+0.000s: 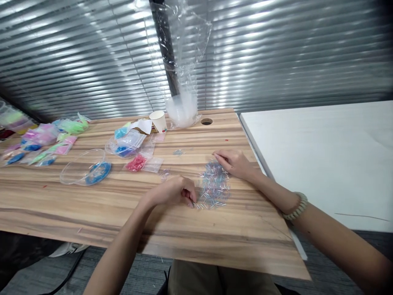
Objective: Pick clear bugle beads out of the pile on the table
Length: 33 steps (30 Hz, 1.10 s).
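A loose pile of small clear, bluish and pinkish tube-shaped beads [215,184] is spread on the wooden table [239,241]. At the pile's lower left edge is my left hand [176,191], its fingers curled and the tips pinched low against the wood. My right hand [236,164] rests by the pile's top edge, with thumb and forefinger pressed together just above the beads. Whatever lies between the fingertips of either hand is too small to make out. A few similar beads form a little cluster [165,175] beyond my left hand, and another small cluster [178,152] lies farther back.
To the left are a bag of red beads [136,162], a clear round container [125,145], a clear ring-shaped lid [64,174] and blue beads [98,173]. Colourful bags [43,134], a paper cup [159,121] and a plastic-wrapped tub [182,110] stand behind. A white table [322,164] adjoins right.
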{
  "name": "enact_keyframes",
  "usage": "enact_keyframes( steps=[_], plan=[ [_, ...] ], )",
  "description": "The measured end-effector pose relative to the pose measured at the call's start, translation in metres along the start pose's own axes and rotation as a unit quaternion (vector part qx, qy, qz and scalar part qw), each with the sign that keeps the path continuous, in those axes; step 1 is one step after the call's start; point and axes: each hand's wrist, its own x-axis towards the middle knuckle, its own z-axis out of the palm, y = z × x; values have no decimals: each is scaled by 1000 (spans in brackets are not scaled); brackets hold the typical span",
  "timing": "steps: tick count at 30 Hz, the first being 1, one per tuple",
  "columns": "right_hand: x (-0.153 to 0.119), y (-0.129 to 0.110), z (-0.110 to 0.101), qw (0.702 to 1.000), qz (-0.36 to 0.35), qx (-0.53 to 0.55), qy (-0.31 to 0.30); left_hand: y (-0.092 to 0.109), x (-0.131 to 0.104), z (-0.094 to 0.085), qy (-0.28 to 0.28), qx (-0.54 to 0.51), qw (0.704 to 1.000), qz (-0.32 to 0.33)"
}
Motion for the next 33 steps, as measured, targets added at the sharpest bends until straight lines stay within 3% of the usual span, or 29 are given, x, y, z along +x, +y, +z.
enact_keyframes(
  steps=[7, 15, 18, 23, 29, 33],
  plan=[
    [0, 1, -1, 1000, 11, 2, 1, -2, -1, -5, 11, 13, 1000, -8],
    [1, -1, -1, 1000, 27, 2, -13, -24, 2, -8, 152, 69, 984, -58],
    [2, 0, 1, 1000, 22, 5, -17, -34, 5, -7, 216, 89, 970, -60],
    [4, 0, 4, 1000, 6, 12, -21, -49, 12, -14, 319, 111, 932, -130],
    [4, -1, 6, 999, 11, 8, -31, -59, 27, -31, 342, 161, 905, -193],
    [4, 2, 7, 999, 4, 14, -30, -62, 33, -34, 387, 198, 874, -219]
  ],
)
